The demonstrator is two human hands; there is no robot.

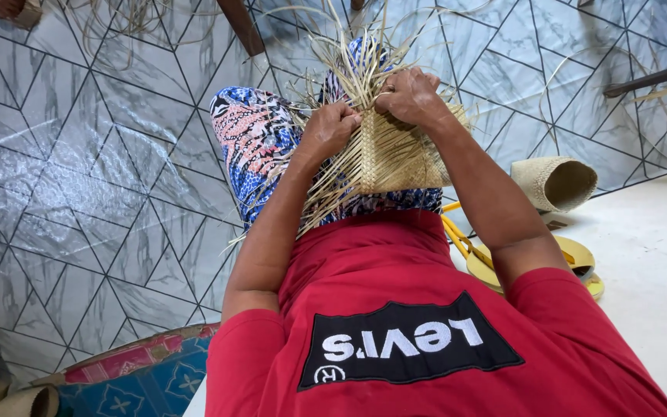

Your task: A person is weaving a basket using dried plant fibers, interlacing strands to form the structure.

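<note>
Half-woven straw basket (391,158) propped on the lap so both hands reach its rim: left hand (330,127) and right hand (411,96) pinch loose straw strands (353,66) closed.

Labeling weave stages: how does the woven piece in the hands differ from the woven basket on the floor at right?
The piece in the hands has loose strips fanning from its top; the floor basket shows none.
The left hand and right hand grip the piece on the lap; the basket lies untouched on its side, its opening showing.
Both are pale straw-coloured weave.
</note>
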